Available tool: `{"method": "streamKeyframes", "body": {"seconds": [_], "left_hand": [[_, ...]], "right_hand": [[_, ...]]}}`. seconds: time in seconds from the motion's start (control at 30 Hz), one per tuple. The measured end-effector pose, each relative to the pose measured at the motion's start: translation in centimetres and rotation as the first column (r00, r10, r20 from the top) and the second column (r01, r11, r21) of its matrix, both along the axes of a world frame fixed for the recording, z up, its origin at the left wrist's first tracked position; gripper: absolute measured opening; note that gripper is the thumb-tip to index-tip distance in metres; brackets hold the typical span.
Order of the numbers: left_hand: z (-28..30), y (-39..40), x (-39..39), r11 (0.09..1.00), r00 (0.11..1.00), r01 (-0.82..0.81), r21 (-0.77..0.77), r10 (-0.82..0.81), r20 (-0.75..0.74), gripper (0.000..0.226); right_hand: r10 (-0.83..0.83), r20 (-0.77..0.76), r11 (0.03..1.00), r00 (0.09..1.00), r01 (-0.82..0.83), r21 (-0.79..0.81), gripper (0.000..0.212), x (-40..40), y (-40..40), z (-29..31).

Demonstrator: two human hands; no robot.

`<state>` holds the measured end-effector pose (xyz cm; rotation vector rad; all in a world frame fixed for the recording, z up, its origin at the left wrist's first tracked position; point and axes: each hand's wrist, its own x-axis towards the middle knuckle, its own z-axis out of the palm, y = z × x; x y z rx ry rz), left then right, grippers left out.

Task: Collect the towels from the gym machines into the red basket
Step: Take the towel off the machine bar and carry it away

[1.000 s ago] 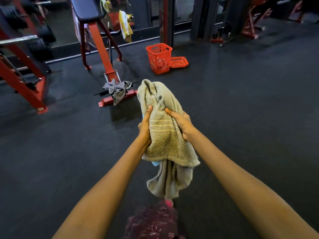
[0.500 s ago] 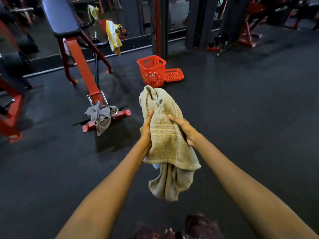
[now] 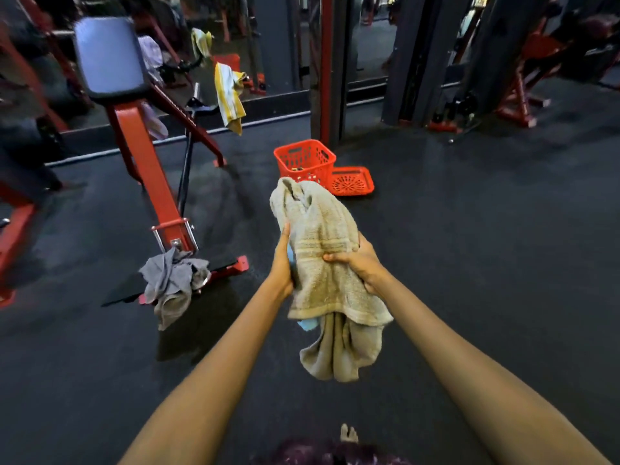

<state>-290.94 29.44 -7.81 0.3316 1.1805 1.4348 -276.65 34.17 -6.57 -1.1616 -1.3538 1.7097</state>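
Observation:
I hold a bunched beige towel (image 3: 327,263) in front of me with both hands. My left hand (image 3: 283,263) grips its left side and my right hand (image 3: 360,263) curls over its right side. A bit of light blue cloth (image 3: 307,324) peeks out under it. The red basket (image 3: 303,159) stands on the floor just beyond the towel. A grey towel (image 3: 172,280) lies crumpled on the foot of the red machine (image 3: 147,162) at the left. A yellow and white striped towel (image 3: 229,95) hangs from a bar behind that machine.
A red basket lid (image 3: 352,181) lies flat to the right of the basket. A mirror wall (image 3: 275,45) and a dark and red post (image 3: 327,62) stand behind it. More red machines (image 3: 523,78) stand at the right back. Dark rubber floor (image 3: 486,246) spreads to the right.
The view has moved closer to the red basket and the machine. Both hands keep holding the beige towel, which now overlaps the basket's front.

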Motion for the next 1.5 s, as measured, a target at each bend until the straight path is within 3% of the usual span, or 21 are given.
{"method": "streamKeyframes", "body": {"seconds": [0.13,0.23,0.33,0.57,0.77,1.0,1.27,1.5], "left_hand": [[0.2,7.2,-2.5,0.999,0.993,-0.028,-0.043,0.023,-0.12,0.078],[-0.4,12.2,-4.7,0.999,0.965,-0.018,0.028,0.025,-0.262,0.086],[-0.9,18.4,-7.1,0.998,0.953,-0.034,0.058,0.05,-0.298,0.078],[-1.4,33.2,-13.7,0.987,0.947,-0.162,0.011,0.159,-0.279,0.057],[-0.5,44.8,-19.7,0.992,0.94,-0.123,-0.007,0.114,-0.323,0.074],[-1.3,56.9,-24.2,0.995,0.951,-0.096,-0.019,0.086,-0.297,0.055],[-2.3,71.8,-29.3,0.987,0.945,-0.159,-0.02,0.146,-0.292,0.049],[-1.6,84.5,-33.6,0.972,0.944,-0.233,-0.034,0.217,-0.25,0.056]], "right_hand": [[0.011,0.002,1.0,1.0,-0.011,0.012,0.071,-2.6,9.2,0.6],[0.009,-0.032,1.0,0.999,-0.008,0.015,0.07,-5.1,15.3,0.1],[0.001,-0.067,1.0,0.998,-0.002,-0.009,0.066,-8.5,21.8,-0.8],[-0.044,-0.11,0.994,0.993,0.032,-0.108,0.067,-15.8,35.6,-1.9],[-0.06,-0.114,0.996,0.992,0.051,-0.076,0.067,-21.3,47.0,-1.1],[-0.084,-0.095,0.991,0.992,0.073,-0.113,0.069,-25.9,59.2,-2.0],[-0.024,-0.099,0.996,0.995,0.016,-0.085,0.064,-31.0,73.8,-1.9],[0.086,-0.05,0.993,0.995,-0.09,-0.073,0.062,-35.7,87.5,-0.6]]}}
